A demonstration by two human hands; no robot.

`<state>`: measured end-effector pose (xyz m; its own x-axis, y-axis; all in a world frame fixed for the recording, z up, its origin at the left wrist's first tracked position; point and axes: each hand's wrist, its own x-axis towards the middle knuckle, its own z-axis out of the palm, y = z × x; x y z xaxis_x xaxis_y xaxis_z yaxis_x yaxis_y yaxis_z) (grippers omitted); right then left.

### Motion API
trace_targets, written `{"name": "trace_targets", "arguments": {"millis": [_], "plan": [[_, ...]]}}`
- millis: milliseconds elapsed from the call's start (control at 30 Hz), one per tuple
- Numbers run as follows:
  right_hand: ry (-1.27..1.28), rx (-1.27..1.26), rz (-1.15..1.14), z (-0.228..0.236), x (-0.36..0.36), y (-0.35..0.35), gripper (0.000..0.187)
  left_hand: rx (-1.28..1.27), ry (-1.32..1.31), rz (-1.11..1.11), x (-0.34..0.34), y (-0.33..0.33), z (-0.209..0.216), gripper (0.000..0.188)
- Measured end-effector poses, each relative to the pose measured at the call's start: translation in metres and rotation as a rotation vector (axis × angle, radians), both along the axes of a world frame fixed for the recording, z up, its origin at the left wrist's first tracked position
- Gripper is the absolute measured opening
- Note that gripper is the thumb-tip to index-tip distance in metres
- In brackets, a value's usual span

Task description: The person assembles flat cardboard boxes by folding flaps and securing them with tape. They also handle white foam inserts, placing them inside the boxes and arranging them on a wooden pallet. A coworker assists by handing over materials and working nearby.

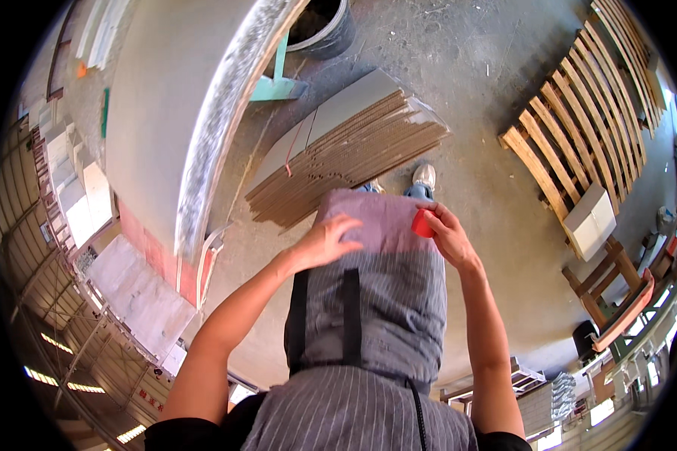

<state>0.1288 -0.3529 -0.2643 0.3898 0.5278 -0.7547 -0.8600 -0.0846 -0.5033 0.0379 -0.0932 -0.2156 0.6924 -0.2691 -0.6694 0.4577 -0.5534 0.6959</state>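
Observation:
My right hand is closed on a small red roll, gripped between thumb and fingers in front of my apron; it looks like tape, though part of it is covered by the fingers. Across from it, my left hand has its fingers spread and holds nothing. That hand hovers by the left edge of the grey striped apron, whose lower part looks pinkish. Beyond my feet lies a stack of flattened cardboard on the floor, with a thin red string across its left part.
To the left stands a large work table with a speckled edge and a green metal leg. A dark bucket sits at the far end. On the right are wooden pallets, a white carton and a wooden frame.

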Motion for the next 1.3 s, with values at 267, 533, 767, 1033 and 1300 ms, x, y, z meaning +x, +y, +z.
{"name": "trace_targets", "arguments": {"millis": [267,533,767,1033,1300], "plan": [[-0.030,0.064,0.182,0.174,-0.013,-0.028,0.030,-0.264,0.053,-0.345,-0.007,-0.047,0.140,0.060],[-0.263,0.074,0.213,0.223,-0.047,-0.032,0.024,-0.342,0.177,-0.396,0.007,-0.049,0.154,0.041],[-0.468,-0.102,0.321,0.256,-0.053,-0.021,0.023,-0.218,-0.131,-0.452,0.021,-0.051,0.180,0.031],[-0.497,-0.065,0.011,0.267,-0.051,-0.019,0.028,-0.261,-0.162,-0.525,0.036,-0.051,0.228,0.027],[-0.906,0.031,0.204,0.301,-0.048,-0.009,0.021,-0.203,-0.250,-0.581,0.048,-0.050,0.245,0.027]]}}
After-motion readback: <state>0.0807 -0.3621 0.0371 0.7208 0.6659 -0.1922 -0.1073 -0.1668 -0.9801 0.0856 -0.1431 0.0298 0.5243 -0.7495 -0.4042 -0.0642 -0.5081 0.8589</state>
